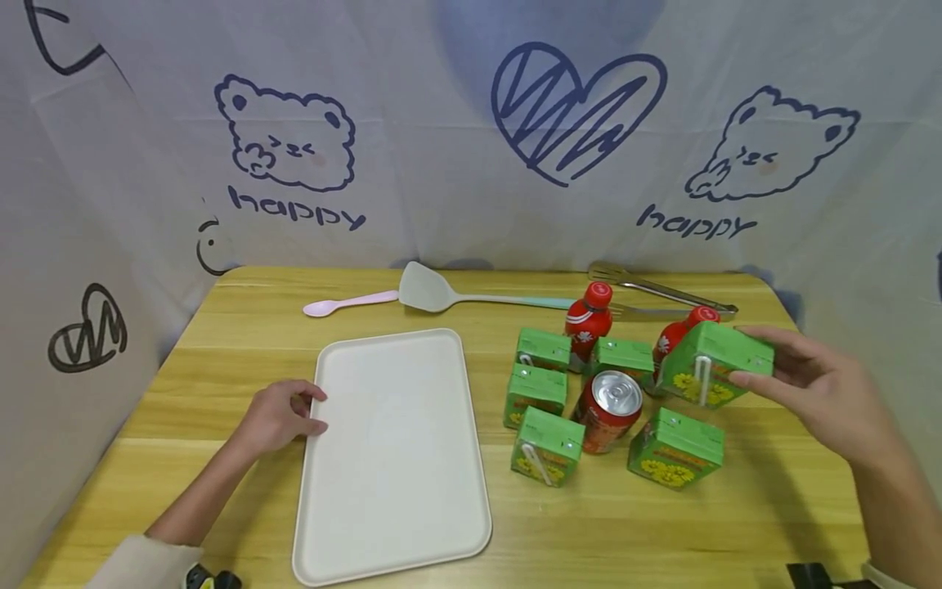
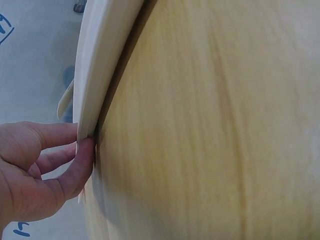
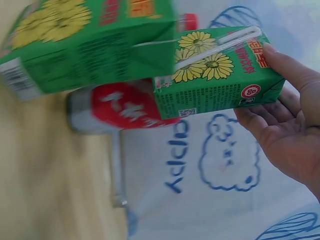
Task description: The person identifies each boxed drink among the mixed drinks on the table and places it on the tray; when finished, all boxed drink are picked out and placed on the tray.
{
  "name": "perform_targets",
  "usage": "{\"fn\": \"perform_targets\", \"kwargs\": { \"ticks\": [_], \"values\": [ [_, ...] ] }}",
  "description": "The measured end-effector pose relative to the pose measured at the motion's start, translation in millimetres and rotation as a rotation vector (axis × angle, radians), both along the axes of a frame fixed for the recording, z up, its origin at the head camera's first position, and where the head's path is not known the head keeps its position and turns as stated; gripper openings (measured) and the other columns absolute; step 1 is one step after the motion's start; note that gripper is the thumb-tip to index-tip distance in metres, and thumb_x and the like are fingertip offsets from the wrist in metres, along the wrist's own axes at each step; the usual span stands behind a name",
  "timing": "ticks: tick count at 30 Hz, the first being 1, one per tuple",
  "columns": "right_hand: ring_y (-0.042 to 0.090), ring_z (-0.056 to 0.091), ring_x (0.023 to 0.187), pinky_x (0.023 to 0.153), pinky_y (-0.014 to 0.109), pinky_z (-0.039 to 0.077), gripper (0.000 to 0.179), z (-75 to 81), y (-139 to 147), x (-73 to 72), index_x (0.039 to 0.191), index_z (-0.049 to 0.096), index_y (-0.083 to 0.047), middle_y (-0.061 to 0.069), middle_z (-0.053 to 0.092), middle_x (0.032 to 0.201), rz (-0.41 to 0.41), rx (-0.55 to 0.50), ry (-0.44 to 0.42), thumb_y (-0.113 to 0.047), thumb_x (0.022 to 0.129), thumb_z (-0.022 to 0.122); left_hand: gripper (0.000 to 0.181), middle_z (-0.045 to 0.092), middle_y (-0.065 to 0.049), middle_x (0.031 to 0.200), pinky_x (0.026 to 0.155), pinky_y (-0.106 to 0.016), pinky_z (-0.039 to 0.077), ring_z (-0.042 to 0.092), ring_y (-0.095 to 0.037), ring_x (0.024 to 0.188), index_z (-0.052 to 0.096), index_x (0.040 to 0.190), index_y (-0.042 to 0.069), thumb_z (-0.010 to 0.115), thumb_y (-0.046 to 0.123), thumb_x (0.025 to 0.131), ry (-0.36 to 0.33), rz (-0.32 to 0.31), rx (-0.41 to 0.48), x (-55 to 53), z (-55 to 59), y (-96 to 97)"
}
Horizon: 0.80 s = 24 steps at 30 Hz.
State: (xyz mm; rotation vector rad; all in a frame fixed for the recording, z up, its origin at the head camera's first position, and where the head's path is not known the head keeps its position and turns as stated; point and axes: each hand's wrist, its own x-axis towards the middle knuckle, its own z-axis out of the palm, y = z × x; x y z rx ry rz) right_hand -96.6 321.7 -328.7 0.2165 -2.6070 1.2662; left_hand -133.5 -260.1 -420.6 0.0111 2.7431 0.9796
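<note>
My left hand (image 1: 278, 415) pinches the left rim of a white tray (image 1: 397, 458) that lies on the wooden table. In the left wrist view the thumb and fingertips meet round the tray's edge (image 2: 100, 75). On the right, my right hand (image 1: 832, 393) grips a green drink carton (image 1: 717, 364) with yellow flowers and a straw on its side, tilted and raised over the table. The right wrist view has thumb and fingers at one end of the held carton (image 3: 220, 70). Just in front of it stands another green carton (image 1: 675, 450).
Several more green cartons (image 1: 548, 446) stand round a red can (image 1: 609, 413). Behind them are two red bottles (image 1: 589, 323). Along the back lie a pink spoon (image 1: 349, 303), a pale spatula (image 1: 427, 288) and metal tongs (image 1: 662, 288). Drawn-on white cloth (image 1: 441, 164) hangs behind the table.
</note>
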Motion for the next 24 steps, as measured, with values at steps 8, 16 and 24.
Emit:
{"fn": "perform_targets", "kwargs": {
  "ticks": [8,16,24],
  "values": [
    [-0.004,0.065,0.079,0.065,0.012,0.051,0.047,27.3,-15,1.5,0.123,0.058,-0.001,-0.011,0.061,0.102,0.015,0.035,0.066,0.003,0.079,0.072,0.036,0.056,-0.006,0.075,0.056,-0.027,0.042,0.05,-0.017,0.067,0.064,0.105,0.0,0.078,0.009,0.074,-0.001,0.002,-0.001,-0.6,-1.0,-0.1],
    [0.004,0.068,0.081,0.068,0.016,0.053,0.046,37.1,-46,-3.5,0.119,0.06,0.001,-0.002,0.064,0.105,0.147,-0.091,0.072,0.011,0.076,0.072,0.035,0.056,-0.006,0.075,0.057,-0.028,0.042,0.05,-0.017,0.067,0.064,0.104,0.0,0.078,0.008,0.073,0.001,0.008,-0.011,-0.4,-0.5,-0.3],
    [0.006,0.068,0.08,0.058,0.022,0.053,0.048,41.7,-81,-8.6,0.122,0.058,-0.001,-0.005,0.067,0.1,0.248,-0.087,0.056,0.007,0.077,0.072,0.035,0.056,-0.005,0.074,0.057,-0.027,0.041,0.049,-0.017,0.066,0.064,0.104,0.001,0.078,0.008,0.073,0.01,0.001,-0.017,-0.9,-0.9,-0.1]
  ]
}}
